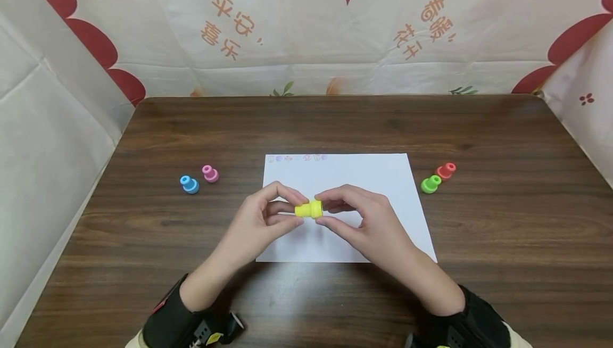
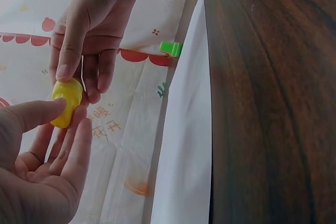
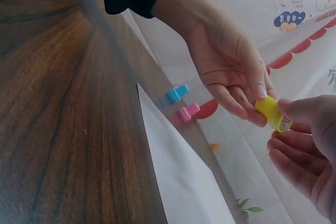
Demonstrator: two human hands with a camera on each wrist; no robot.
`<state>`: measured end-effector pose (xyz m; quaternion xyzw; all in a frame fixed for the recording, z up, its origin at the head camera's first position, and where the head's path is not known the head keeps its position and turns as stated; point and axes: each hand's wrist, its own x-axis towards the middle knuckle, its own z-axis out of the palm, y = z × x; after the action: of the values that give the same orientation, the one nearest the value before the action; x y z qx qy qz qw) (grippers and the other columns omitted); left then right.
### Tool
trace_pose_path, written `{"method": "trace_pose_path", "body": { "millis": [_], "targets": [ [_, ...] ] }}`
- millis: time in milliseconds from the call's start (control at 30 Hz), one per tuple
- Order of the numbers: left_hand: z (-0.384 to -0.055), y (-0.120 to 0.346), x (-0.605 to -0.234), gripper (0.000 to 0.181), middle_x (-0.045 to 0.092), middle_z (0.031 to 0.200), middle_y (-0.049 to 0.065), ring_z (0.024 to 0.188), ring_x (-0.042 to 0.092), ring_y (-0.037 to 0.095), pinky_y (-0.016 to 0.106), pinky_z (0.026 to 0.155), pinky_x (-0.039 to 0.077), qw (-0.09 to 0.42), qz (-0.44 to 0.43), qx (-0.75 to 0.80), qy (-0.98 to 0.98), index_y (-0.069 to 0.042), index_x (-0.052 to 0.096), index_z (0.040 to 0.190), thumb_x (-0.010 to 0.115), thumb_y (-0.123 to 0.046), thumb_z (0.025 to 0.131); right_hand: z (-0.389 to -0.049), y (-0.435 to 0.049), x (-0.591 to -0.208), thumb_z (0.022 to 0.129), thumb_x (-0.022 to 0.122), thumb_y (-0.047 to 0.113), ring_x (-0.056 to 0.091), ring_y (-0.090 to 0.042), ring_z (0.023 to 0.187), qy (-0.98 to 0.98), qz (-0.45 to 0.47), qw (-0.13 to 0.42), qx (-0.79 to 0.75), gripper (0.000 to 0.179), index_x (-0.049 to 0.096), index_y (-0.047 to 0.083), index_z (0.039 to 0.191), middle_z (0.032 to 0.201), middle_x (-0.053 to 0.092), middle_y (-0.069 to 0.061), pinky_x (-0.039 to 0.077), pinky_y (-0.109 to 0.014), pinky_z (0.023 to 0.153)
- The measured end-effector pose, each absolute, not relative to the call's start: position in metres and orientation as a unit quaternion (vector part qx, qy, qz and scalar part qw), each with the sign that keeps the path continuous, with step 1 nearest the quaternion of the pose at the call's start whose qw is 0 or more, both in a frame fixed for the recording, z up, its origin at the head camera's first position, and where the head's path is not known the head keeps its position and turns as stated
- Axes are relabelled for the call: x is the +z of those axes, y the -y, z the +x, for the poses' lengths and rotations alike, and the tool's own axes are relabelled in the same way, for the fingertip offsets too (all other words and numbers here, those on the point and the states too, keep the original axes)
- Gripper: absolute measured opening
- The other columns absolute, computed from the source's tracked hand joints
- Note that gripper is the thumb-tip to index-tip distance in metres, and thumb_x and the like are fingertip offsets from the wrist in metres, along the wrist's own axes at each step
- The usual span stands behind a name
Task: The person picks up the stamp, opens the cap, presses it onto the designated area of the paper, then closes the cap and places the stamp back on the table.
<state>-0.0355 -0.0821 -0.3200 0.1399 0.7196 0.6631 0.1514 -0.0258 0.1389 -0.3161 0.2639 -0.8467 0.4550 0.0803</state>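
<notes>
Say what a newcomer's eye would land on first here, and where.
Probably the bright yellow piece, held between the left hand and the right hand above the white sheet. After that, on the dark table, a blue piece and a pink piece left of the sheet, a green piece and a red piece right of it.

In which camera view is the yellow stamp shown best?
The right wrist view: the yellow stamp shows its marked end there. The head view shows it side-on between left hand and right hand; the left wrist view shows it partly covered, mark unseen.
</notes>
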Motion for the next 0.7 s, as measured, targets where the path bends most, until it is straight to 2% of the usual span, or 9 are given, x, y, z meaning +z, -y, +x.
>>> {"method": "trace_pose_path", "body": {
  "millis": [167, 367, 700],
  "targets": [
    [-0.037, 0.087, -0.318, 0.019, 0.068, 0.117, 0.016, 0.101, 0.072, 0.021, 0.027, 0.086, 0.06, 0.128, 0.134, 0.65, -0.737, 0.0, 0.063, 0.104, 0.071, 0.004, 0.088, -0.027, -0.143, -0.313, 0.08, 0.082, 0.006, 0.073, -0.008, 0.088, 0.843, 0.256, 0.092, 0.464, 0.03, 0.071, 0.009, 0.108, 0.099, 0.074, 0.002, 0.059, -0.022, 0.082],
    [-0.041, 0.108, -0.314, 0.023, 0.067, 0.12, 0.017, 0.099, 0.073, 0.012, 0.022, 0.085, 0.059, 0.089, 0.116, 0.646, -0.749, 0.001, 0.061, 0.109, 0.07, 0.005, 0.088, -0.029, -0.157, -0.308, 0.074, 0.084, -0.003, 0.068, -0.003, 0.079, 0.851, 0.207, 0.113, 0.469, 0.036, 0.071, 0.006, 0.106, 0.091, 0.074, 0.001, 0.057, -0.015, 0.08],
    [-0.043, 0.111, -0.312, 0.026, 0.065, 0.122, 0.018, 0.098, 0.073, 0.008, 0.022, 0.087, 0.058, 0.09, 0.118, 0.661, -0.736, 0.003, 0.058, 0.111, 0.069, 0.007, 0.088, -0.027, -0.162, -0.313, 0.075, 0.083, -0.004, 0.068, -0.003, 0.08, 0.849, 0.213, 0.1, 0.474, 0.037, 0.071, 0.009, 0.108, 0.091, 0.073, 0.002, 0.058, -0.016, 0.08]
  ]
}}
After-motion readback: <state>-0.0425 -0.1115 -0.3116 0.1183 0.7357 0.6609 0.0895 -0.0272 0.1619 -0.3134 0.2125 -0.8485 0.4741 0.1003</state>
